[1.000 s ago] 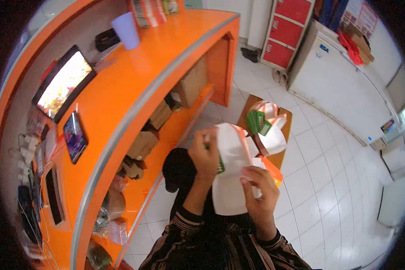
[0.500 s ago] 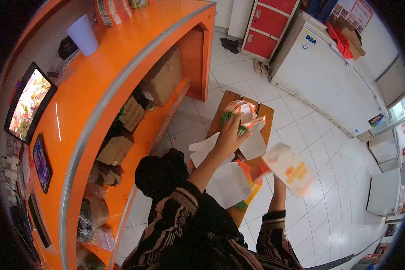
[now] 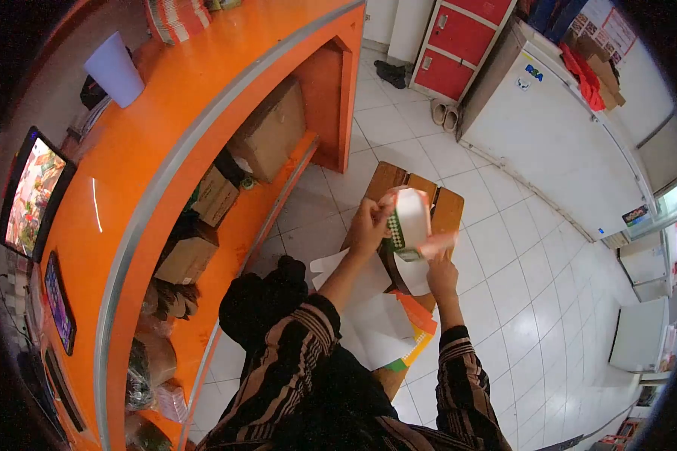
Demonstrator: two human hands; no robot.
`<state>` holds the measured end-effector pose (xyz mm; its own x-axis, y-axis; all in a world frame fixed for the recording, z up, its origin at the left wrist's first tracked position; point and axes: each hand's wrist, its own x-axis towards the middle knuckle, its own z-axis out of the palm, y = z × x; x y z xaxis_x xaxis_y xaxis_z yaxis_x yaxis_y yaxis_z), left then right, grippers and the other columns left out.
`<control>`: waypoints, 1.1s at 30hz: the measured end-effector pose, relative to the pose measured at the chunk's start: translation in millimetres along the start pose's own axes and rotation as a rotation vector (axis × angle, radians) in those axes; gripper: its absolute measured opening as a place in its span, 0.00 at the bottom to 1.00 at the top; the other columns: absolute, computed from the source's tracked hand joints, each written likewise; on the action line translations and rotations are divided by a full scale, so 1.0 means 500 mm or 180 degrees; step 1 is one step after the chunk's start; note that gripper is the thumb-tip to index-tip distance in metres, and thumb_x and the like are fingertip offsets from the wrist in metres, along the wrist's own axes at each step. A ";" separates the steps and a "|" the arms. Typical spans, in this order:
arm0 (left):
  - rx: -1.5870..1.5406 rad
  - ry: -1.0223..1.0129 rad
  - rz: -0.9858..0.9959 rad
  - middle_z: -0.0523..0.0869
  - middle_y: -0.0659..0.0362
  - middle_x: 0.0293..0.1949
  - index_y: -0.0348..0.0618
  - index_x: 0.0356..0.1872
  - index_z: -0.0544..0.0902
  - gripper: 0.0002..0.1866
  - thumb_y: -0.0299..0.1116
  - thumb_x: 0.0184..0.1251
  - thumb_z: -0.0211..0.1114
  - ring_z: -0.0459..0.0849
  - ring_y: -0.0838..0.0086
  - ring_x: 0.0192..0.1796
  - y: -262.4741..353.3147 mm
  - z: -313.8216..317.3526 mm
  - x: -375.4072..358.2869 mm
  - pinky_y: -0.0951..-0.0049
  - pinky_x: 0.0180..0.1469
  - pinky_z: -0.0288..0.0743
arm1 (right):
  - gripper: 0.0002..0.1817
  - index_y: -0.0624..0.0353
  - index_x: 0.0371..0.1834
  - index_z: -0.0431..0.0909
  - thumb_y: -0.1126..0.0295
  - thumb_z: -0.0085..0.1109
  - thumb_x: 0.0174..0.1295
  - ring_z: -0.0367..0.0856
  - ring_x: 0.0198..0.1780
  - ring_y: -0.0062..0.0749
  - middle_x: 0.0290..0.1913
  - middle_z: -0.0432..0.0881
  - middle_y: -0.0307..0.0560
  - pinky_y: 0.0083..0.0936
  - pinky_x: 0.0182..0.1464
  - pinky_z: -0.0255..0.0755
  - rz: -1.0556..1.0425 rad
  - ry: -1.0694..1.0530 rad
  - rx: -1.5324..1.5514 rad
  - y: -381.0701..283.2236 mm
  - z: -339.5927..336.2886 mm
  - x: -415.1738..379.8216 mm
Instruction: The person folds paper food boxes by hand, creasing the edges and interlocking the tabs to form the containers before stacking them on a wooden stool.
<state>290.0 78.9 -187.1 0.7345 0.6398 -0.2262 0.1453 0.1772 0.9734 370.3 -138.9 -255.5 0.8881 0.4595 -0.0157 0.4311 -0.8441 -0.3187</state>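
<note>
While my left hand (image 3: 367, 228) grips the checkered carton (image 3: 411, 222), my right hand (image 3: 442, 275) is now in beside it.
Change: right was out to the side half a second ago, now back near left, so both work at one spot over the wooden bench (image 3: 447, 212); right fingers closed on an orange-and-white piece (image 3: 439, 242), motion-blurred, can't tell if separate or a carton flap. Left thumb and fingers pinch the carton's side; fingertips partly hidden. Nearer me, white card (image 3: 376, 327) overlaps an orange-yellow panel (image 3: 420, 319); join unclear, my left sleeve (image 3: 293, 353) close by. Bench's near end cut off by card and clothing.
</note>
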 end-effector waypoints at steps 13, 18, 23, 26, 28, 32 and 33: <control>0.1187 0.0003 -0.0161 0.75 0.48 0.37 0.35 0.30 0.76 0.22 0.48 0.53 0.68 0.77 0.57 0.42 -0.063 0.037 0.008 0.59 0.41 0.71 | 0.42 0.41 0.72 0.43 0.75 0.54 0.56 0.79 0.44 0.55 0.57 0.72 0.57 0.43 0.41 0.76 -0.0533 -0.0321 0.0169 -0.064 -0.103 -0.030; 0.1374 0.1112 0.0664 0.73 0.51 0.34 0.39 0.36 0.68 0.29 0.48 0.45 0.74 0.75 0.58 0.39 -0.144 0.030 0.034 0.61 0.41 0.69 | 0.45 0.33 0.72 0.43 0.76 0.56 0.55 0.77 0.45 0.54 0.49 0.74 0.56 0.43 0.43 0.76 -0.0600 -0.0467 -0.0179 -0.052 -0.093 -0.030; 0.1185 0.0742 0.1324 0.71 0.53 0.31 0.40 0.33 0.68 0.27 0.44 0.43 0.76 0.74 0.60 0.36 -0.039 0.014 -0.044 0.62 0.40 0.68 | 0.23 0.58 0.57 0.69 0.75 0.57 0.55 0.73 0.46 0.53 0.42 0.74 0.55 0.41 0.47 0.69 -0.1132 0.1082 0.0202 -0.123 -0.150 -0.085; 0.1079 0.0504 0.1286 0.74 0.53 0.31 0.40 0.33 0.69 0.26 0.44 0.44 0.75 0.75 0.61 0.35 -0.026 -0.020 -0.069 0.63 0.40 0.69 | 0.18 0.63 0.50 0.72 0.70 0.60 0.56 0.71 0.48 0.55 0.42 0.74 0.59 0.41 0.51 0.66 -0.1110 0.1380 0.0440 -0.153 -0.105 -0.209; 0.1051 0.0409 0.1253 0.74 0.55 0.31 0.41 0.33 0.69 0.24 0.42 0.45 0.75 0.75 0.64 0.34 0.029 -0.049 -0.116 0.65 0.38 0.70 | 0.29 0.63 0.54 0.68 0.63 0.66 0.51 0.67 0.53 0.58 0.49 0.70 0.61 0.42 0.55 0.65 -0.0980 0.0908 0.0504 -0.172 -0.069 -0.280; 0.0668 -0.0117 0.1283 0.73 0.61 0.28 0.42 0.32 0.69 0.18 0.37 0.54 0.71 0.74 0.74 0.33 0.108 -0.124 -0.238 0.72 0.36 0.71 | 0.49 0.64 0.61 0.60 0.50 0.74 0.37 0.61 0.61 0.60 0.60 0.62 0.64 0.46 0.59 0.62 -0.0112 -0.0044 -0.0589 -0.140 0.035 -0.361; 0.0337 -0.0358 0.1427 0.73 0.62 0.28 0.42 0.33 0.69 0.16 0.37 0.58 0.68 0.74 0.76 0.34 0.115 -0.145 -0.267 0.73 0.36 0.72 | 0.49 0.64 0.61 0.60 0.50 0.74 0.37 0.61 0.61 0.60 0.60 0.62 0.64 0.46 0.59 0.62 -0.0190 -0.0052 -0.0543 -0.143 0.036 -0.354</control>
<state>152.2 58.0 -103.7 0.8067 0.5497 0.2171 -0.1402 -0.1789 0.9738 179.5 -155.0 -246.8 0.8579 0.5135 -0.0175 0.5051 -0.8492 -0.1542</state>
